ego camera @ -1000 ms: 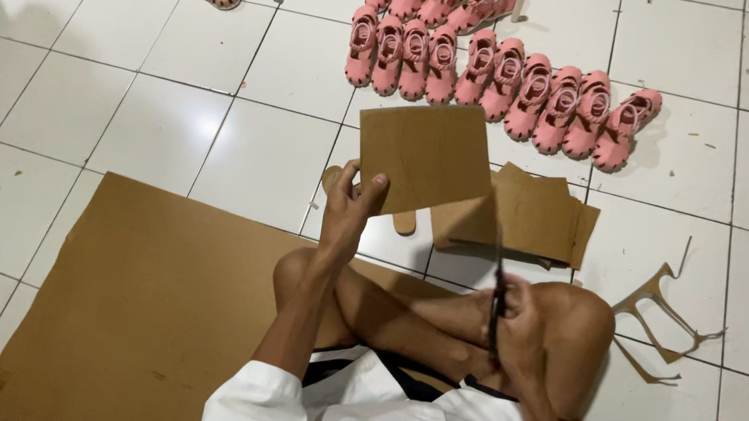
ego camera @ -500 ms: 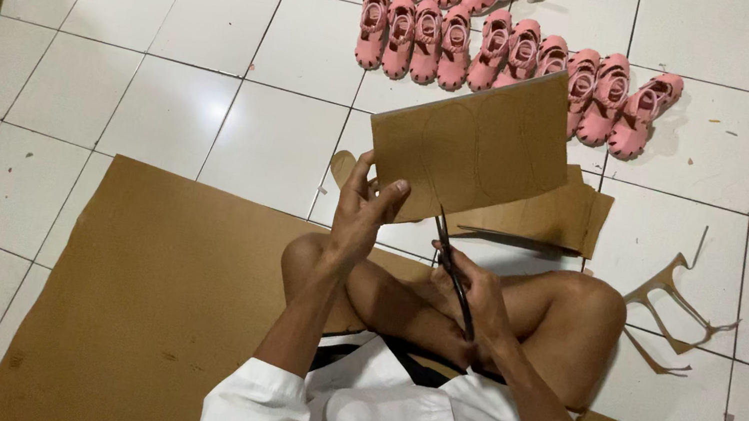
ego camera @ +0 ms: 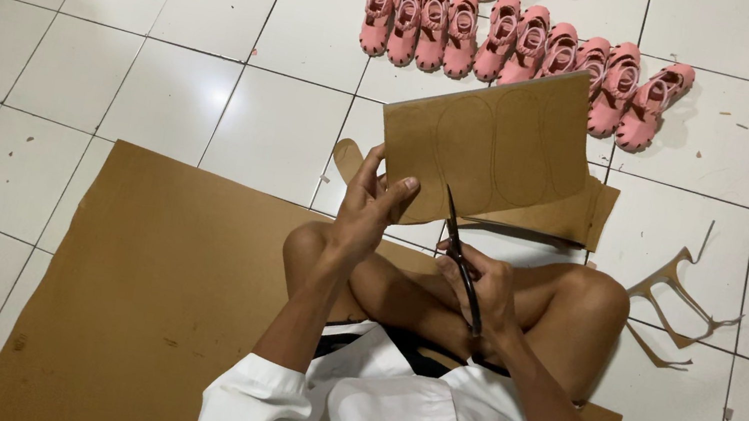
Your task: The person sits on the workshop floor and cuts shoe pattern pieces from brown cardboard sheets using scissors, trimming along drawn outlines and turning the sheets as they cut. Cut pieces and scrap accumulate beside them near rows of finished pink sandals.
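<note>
Right hand [ego camera: 482,295] is wrapped around the black scissors [ego camera: 460,255], blades parted and the tips meeting the lower edge of the cardboard piece [ego camera: 492,144]. Left hand [ego camera: 374,202] pinches that piece at its lower left corner, holding it tilted up above the knees. Faint sole-shaped outlines are traced on it (two ovals, side by side), so the clean way is probably to keep the blades steady and let the left hand turn the cardboard along the curve. Under the piece lies more cut cardboard [ego camera: 586,216]; beyond it, rows of pink sandals [ego camera: 525,38] sit close to its top edge, little room there. Right of it, a spindly offcut [ego camera: 674,296]. Left of and below it, the big cardboard sheet [ego camera: 149,284] offers open space.
</note>
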A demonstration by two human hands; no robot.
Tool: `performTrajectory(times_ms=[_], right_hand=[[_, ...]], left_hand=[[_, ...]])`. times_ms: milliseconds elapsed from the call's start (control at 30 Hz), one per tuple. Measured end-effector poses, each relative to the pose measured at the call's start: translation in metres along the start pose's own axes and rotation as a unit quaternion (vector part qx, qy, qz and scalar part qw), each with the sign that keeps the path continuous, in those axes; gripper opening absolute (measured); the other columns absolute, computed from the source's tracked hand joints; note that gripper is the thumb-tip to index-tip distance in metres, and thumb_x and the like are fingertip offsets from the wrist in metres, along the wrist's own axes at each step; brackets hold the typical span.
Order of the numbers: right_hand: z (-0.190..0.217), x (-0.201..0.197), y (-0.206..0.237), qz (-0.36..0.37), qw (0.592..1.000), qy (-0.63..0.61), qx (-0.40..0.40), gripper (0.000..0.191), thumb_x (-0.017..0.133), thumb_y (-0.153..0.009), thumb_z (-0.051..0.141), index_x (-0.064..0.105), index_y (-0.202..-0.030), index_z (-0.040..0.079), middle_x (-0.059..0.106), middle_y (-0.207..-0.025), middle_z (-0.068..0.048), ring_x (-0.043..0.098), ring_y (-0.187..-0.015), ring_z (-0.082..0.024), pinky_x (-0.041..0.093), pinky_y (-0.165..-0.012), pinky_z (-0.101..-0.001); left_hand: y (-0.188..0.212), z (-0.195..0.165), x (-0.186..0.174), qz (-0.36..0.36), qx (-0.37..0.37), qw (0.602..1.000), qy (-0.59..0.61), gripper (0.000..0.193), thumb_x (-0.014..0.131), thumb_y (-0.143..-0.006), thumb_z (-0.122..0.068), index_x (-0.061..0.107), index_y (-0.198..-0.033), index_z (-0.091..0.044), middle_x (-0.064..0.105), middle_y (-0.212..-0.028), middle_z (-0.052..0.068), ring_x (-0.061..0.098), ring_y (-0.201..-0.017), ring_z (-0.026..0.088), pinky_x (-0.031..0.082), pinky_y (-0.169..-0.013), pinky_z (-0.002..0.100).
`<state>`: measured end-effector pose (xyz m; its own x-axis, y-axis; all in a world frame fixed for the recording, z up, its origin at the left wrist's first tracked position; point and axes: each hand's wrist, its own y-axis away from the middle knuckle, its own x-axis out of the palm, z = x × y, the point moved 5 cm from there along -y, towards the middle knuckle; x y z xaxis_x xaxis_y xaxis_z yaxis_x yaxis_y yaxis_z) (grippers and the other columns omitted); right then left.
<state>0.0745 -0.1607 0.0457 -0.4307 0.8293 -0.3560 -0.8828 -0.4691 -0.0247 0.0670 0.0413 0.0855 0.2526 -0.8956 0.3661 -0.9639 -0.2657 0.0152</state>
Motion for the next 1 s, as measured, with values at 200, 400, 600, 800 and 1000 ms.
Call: performTrajectory(times_ms=[200, 400, 600, 800, 1000], right_hand=[[0.004, -0.004, 0.002, -0.037, 0.997, 0.048, -0.040, 0.023, 0.077, -0.090, 0.025, 0.077, -0.095, 0.003, 0.050, -0.049, -0.001, 0.041, -0.045, -0.006, 0.035, -0.043, -0.0274], [0.009, -0.001, 0.001, -0.028, 0.998, 0.025, -0.046, 0.022, 0.076, -0.089, 0.023, 0.077, -0.095, 0.002, 0.057, -0.053, 0.001, 0.045, -0.047, -0.004, 0.037, -0.043, -0.0262], [0.020, -0.003, 0.002, -0.011, 1.000, 0.009, 0.000, 0.026, 0.071, -0.093, 0.028, 0.076, -0.099, 0.003, 0.052, -0.053, 0.000, 0.044, -0.049, -0.006, 0.038, -0.046, -0.0273], [0.024, -0.005, 0.005, -0.014, 1.000, 0.005, -0.006, 0.027, 0.071, -0.093, 0.029, 0.076, -0.095, 0.003, 0.047, -0.052, 0.000, 0.040, -0.048, -0.007, 0.033, -0.045, -0.0284], [0.020, -0.008, 0.005, -0.019, 0.999, 0.037, -0.030, 0.027, 0.072, -0.092, 0.030, 0.076, -0.091, 0.003, 0.041, -0.049, -0.001, 0.037, -0.045, -0.009, 0.031, -0.044, -0.0294]], left_hand=[[0.000, 0.002, -0.001, 0.002, -0.003, 1.000, 0.001, 0.057, 0.067, -0.100, -0.009, 0.042, -0.151, -0.005, 0.058, -0.078, -0.002, 0.042, -0.060, 0.001, 0.036, -0.052, 0.019], [0.001, -0.013, 0.003, -0.027, 0.035, 0.998, -0.054, 0.056, 0.068, -0.101, -0.019, 0.044, -0.149, -0.005, 0.071, -0.096, 0.004, 0.067, -0.084, 0.005, 0.055, -0.070, 0.022], [0.016, -0.021, 0.017, -0.029, 0.022, 0.987, -0.157, 0.057, 0.068, -0.100, -0.027, 0.049, -0.149, -0.004, 0.067, -0.084, 0.004, 0.059, -0.068, 0.005, 0.048, -0.056, 0.022], [0.021, -0.025, 0.019, -0.025, 0.028, 0.985, -0.168, 0.058, 0.068, -0.100, -0.030, 0.049, -0.148, -0.003, 0.068, -0.083, 0.004, 0.061, -0.067, 0.005, 0.048, -0.056, 0.022], [0.021, -0.017, 0.017, -0.020, 0.022, 0.992, -0.126, 0.059, 0.069, -0.100, -0.028, 0.048, -0.149, -0.002, 0.068, -0.087, 0.006, 0.060, -0.070, 0.006, 0.048, -0.058, 0.022]])
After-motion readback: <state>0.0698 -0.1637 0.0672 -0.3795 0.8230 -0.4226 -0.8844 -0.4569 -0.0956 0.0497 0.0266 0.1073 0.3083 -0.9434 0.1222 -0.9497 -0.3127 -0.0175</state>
